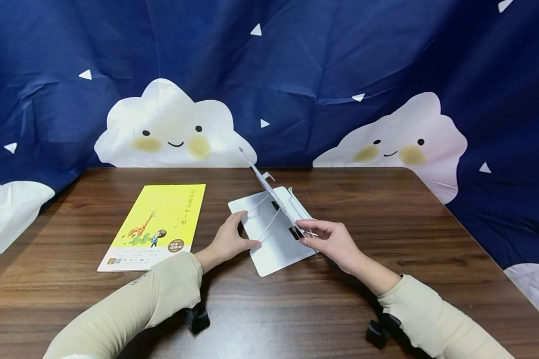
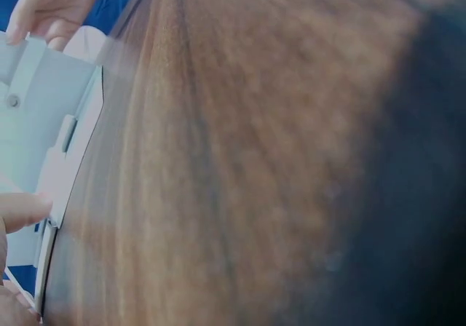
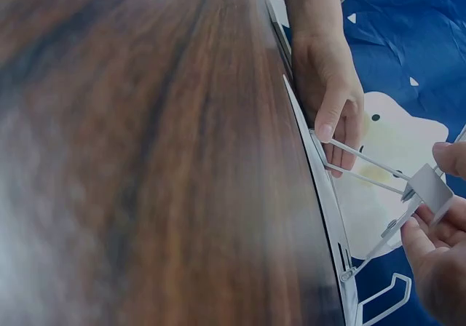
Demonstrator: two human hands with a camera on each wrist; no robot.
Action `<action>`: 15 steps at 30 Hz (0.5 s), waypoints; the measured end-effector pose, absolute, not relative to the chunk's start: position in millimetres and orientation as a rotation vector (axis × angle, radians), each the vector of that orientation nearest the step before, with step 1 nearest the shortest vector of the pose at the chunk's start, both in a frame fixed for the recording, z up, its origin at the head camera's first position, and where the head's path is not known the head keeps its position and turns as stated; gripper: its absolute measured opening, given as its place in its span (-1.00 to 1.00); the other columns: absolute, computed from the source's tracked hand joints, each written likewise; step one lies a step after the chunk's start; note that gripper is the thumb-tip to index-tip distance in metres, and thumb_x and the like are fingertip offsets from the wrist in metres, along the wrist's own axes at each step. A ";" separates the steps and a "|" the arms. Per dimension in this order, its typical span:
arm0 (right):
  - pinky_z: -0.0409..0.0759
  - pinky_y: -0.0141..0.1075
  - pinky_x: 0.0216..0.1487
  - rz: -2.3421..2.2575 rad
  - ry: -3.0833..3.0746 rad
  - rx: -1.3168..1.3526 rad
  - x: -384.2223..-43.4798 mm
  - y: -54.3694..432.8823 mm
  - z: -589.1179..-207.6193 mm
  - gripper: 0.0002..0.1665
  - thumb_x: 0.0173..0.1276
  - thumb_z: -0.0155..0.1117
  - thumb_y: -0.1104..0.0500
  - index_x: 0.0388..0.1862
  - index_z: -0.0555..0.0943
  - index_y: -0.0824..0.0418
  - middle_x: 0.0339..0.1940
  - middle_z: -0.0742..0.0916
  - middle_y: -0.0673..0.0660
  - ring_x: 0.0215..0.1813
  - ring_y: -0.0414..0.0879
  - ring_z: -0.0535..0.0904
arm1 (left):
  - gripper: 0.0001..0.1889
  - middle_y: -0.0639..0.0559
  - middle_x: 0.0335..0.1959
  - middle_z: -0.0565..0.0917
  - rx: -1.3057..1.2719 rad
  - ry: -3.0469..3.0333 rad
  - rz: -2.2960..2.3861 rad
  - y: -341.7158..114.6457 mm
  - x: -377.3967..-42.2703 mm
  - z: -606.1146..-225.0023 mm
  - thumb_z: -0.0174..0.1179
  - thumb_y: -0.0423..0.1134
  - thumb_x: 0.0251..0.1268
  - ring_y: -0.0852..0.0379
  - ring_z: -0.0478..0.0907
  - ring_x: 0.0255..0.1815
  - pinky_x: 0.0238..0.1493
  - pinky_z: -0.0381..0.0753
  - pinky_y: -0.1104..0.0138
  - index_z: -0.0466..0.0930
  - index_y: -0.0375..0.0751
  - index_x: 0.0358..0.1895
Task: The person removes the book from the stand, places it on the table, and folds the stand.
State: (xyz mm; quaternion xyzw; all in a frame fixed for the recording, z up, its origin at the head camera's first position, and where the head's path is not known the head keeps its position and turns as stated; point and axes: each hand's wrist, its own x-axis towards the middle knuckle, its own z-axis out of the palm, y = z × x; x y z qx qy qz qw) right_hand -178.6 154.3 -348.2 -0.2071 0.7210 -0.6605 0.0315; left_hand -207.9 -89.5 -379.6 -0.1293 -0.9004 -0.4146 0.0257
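Note:
A white metal book stand (image 1: pixel 276 247) rests on the table with its flat base down and its back panel (image 1: pixel 269 188) raised at a tilt. Thin wire struts (image 3: pixel 364 158) run from the panel to the base's left edge. At that edge my left hand (image 1: pixel 226 240) grips the stand, thumb and fingers beside the strut ends. My right hand (image 1: pixel 334 242) pinches the near end of the raised panel between thumb and fingers. A wire page holder (image 3: pixel 389 300) juts from the stand in the right wrist view.
A yellow children's book (image 1: pixel 161 219) lies on the brown wooden table (image 1: pixel 377 199), left of the stand. Behind the table hangs a blue cloth (image 1: pixel 296 60) with smiling clouds. Black wrist mounts (image 1: pixel 198 319) sit under both sleeves.

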 end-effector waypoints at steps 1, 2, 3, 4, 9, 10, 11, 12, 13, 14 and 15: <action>0.48 -0.40 -0.17 -2.037 2.221 -0.648 -178.6 154.6 -348.7 -0.53 -0.03 0.28 0.44 -0.07 0.46 0.54 -0.08 0.56 0.30 -0.09 -0.11 0.49 | -0.14 -0.22 0.15 0.26 -0.395 -2.784 -1.287 -89.4 -208.0 -379.8 0.40 -0.18 -0.27 -0.06 0.18 0.15 0.12 0.19 0.19 0.17 -0.38 0.18; 0.48 -0.40 -0.16 -2.036 2.225 -0.659 -178.5 154.9 -349.1 -0.53 -0.03 0.28 0.44 -0.07 0.46 0.54 -0.07 0.56 0.31 -0.08 -0.09 0.49 | -0.14 -0.22 0.15 0.26 -0.395 -2.783 -1.290 -89.3 -208.0 -379.8 0.40 -0.18 -0.27 -0.06 0.18 0.15 0.11 0.19 0.19 0.18 -0.38 0.18; 0.47 -0.39 -0.16 -2.035 2.229 -0.672 -178.6 155.1 -349.5 -0.54 -0.03 0.28 0.44 -0.08 0.46 0.54 -0.07 0.55 0.32 -0.07 -0.06 0.48 | -0.15 -0.22 0.15 0.26 -0.398 -2.780 -1.289 -89.4 -207.9 -379.6 0.40 -0.19 -0.27 -0.07 0.19 0.15 0.11 0.20 0.18 0.18 -0.38 0.18; 0.47 -0.39 -0.15 -2.035 2.233 -0.681 -178.7 155.2 -350.1 -0.54 -0.02 0.28 0.43 -0.08 0.46 0.54 -0.07 0.55 0.32 -0.05 -0.03 0.48 | -0.15 -0.22 0.15 0.27 -0.396 -2.780 -1.289 -89.4 -208.0 -379.5 0.40 -0.19 -0.27 -0.07 0.19 0.15 0.11 0.20 0.19 0.18 -0.39 0.18; 0.48 -0.37 -0.16 -2.041 2.239 -0.705 -179.4 155.4 -352.2 -0.56 -0.01 0.27 0.44 -0.09 0.47 0.54 -0.07 0.55 0.32 -0.03 0.14 0.43 | -0.16 -0.24 0.13 0.28 -0.400 -2.777 -1.274 -89.1 -207.8 -378.4 0.40 -0.20 -0.28 -0.08 0.20 0.14 0.10 0.21 0.18 0.19 -0.40 0.17; 0.48 -0.36 -0.16 -2.043 2.238 -0.702 -179.5 155.5 -352.5 -0.56 -0.01 0.27 0.44 -0.08 0.47 0.54 -0.07 0.55 0.32 -0.03 0.15 0.43 | -0.16 -0.23 0.13 0.28 -0.397 -2.776 -1.275 -88.9 -207.6 -378.1 0.41 -0.20 -0.28 -0.07 0.21 0.14 0.10 0.21 0.19 0.19 -0.40 0.17; 0.49 -0.37 -0.16 -2.044 2.240 -0.700 -179.6 155.4 -352.8 -0.56 -0.01 0.27 0.44 -0.08 0.47 0.54 -0.07 0.55 0.32 -0.03 0.17 0.42 | -0.16 -0.23 0.13 0.28 -0.396 -2.774 -1.277 -88.8 -207.6 -377.9 0.41 -0.20 -0.28 -0.07 0.21 0.14 0.10 0.21 0.19 0.19 -0.40 0.17; 0.49 -0.37 -0.17 -2.044 2.243 -0.697 -179.6 155.4 -353.2 -0.55 -0.01 0.27 0.43 -0.08 0.47 0.54 -0.07 0.55 0.32 -0.03 0.17 0.42 | -0.16 -0.23 0.13 0.28 -0.394 -2.774 -1.276 -88.8 -207.5 -378.0 0.41 -0.20 -0.28 -0.07 0.21 0.14 0.10 0.21 0.19 0.19 -0.40 0.17; 0.49 -0.37 -0.17 -2.048 2.243 -0.694 -179.7 155.5 -353.5 -0.55 -0.01 0.27 0.43 -0.08 0.46 0.54 -0.06 0.54 0.33 -0.03 0.17 0.42 | -0.16 -0.23 0.13 0.29 -0.398 -2.770 -1.273 -88.8 -207.4 -378.0 0.41 -0.20 -0.28 -0.08 0.21 0.13 0.10 0.22 0.19 0.20 -0.40 0.17; 0.49 -0.37 -0.17 -2.053 2.242 -0.691 -179.5 155.6 -353.9 -0.55 -0.01 0.27 0.43 -0.08 0.46 0.54 -0.06 0.54 0.33 -0.03 0.17 0.42 | -0.16 -0.23 0.13 0.29 -0.395 -2.772 -1.276 -88.7 -207.6 -378.3 0.41 -0.20 -0.29 -0.07 0.21 0.13 0.10 0.21 0.19 0.20 -0.40 0.17; 0.49 -0.37 -0.18 -2.057 2.244 -0.694 -179.6 155.6 -354.3 -0.55 -0.01 0.28 0.43 -0.08 0.46 0.54 -0.06 0.54 0.34 -0.03 0.16 0.42 | -0.16 -0.23 0.13 0.29 -0.394 -2.772 -1.276 -88.6 -207.7 -378.5 0.41 -0.20 -0.29 -0.07 0.21 0.13 0.10 0.21 0.19 0.20 -0.40 0.17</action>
